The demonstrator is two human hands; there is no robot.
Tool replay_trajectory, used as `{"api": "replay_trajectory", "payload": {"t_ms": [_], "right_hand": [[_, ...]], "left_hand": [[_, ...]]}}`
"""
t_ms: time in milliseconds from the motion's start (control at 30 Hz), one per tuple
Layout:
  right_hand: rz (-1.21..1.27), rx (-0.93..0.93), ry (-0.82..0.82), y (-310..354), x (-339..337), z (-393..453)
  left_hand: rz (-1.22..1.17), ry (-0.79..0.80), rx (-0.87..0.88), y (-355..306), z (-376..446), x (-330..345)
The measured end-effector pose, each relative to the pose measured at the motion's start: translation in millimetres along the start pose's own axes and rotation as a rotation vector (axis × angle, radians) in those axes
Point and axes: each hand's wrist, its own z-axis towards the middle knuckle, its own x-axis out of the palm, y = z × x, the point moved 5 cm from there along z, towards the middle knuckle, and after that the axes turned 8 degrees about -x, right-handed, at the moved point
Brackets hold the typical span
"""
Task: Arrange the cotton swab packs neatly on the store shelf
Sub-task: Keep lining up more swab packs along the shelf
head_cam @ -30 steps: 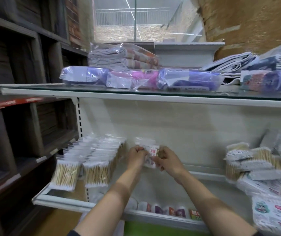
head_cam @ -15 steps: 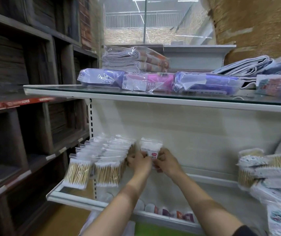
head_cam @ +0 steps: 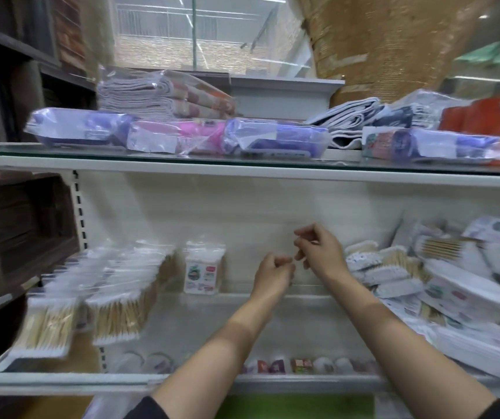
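Note:
A single cotton swab pack (head_cam: 202, 269) with a printed label stands upright at the back of the glass shelf (head_cam: 212, 322). Two neat rows of swab packs (head_cam: 100, 294) fill the shelf's left end. A loose heap of swab packs (head_cam: 430, 285) lies on the right. My left hand (head_cam: 272, 273) hovers right of the standing pack with fingers curled and nothing in it. My right hand (head_cam: 318, 252) is just beside it, nearer the heap, fingers loosely curled and also holding nothing.
The upper shelf (head_cam: 242, 170) carries wrapped purple and pink packets (head_cam: 179, 136) and folded cloths (head_cam: 164, 95). Dark wooden shelving (head_cam: 15, 207) stands to the left. Small round items (head_cam: 303, 365) line the shelf below.
Both hands let go of the labelled pack, which now stands at the shelf's back, and moved right toward the heap. The view has also shifted right.

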Motion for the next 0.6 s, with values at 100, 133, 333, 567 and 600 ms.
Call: {"api": "replay_trajectory", "payload": {"t_ms": [100,133,333,567,600], "right_hand": [[-0.039,0.009,-0.075,-1,-38,1],[-0.04,0.02,-0.094,-3,-48,-1],[-0.052,0.045,-0.173,-13,-79,-14],[0.029,0.046,-0.193,-12,-82,-19],[0.056,0.046,-0.188,-12,-78,-18]], "left_hand": [[0.004,0.223,-0.066,3,-4,47],[-0.005,0.303,-0.091,2,-6,61],[-0.064,0.376,-0.072,-2,-2,100],[-0.081,0.24,0.104,-2,10,71],[-0.095,0.194,0.128,-3,11,64]]}}
